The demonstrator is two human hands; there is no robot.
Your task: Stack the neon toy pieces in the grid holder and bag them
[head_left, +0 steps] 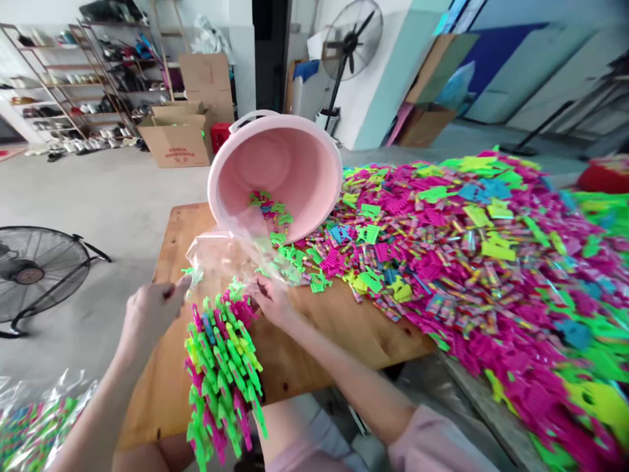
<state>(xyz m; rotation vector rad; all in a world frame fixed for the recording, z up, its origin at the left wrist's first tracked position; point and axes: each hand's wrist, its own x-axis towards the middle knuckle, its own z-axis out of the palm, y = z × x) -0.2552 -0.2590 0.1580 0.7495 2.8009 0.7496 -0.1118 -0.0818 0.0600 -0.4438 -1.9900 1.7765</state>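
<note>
My left hand (150, 313) and my right hand (269, 298) both pinch the mouth of a clear plastic bag (223, 252) held open over the wooden table (339, 328). Below the hands hangs a thick bundle of green and pink plastic toy pieces (223, 373); which hand holds it is unclear. A pink bucket (275, 174) lies tipped on its side just beyond the bag, with a few coloured pieces inside it and spilling out toward the bag.
A huge heap of pink, green, yellow and blue plastic pieces (481, 262) covers the table's right side. A floor fan (34, 272) stands at left, bagged pieces (34, 426) at bottom left. Cardboard boxes (177, 137), shelves and a standing fan (351, 42) are behind.
</note>
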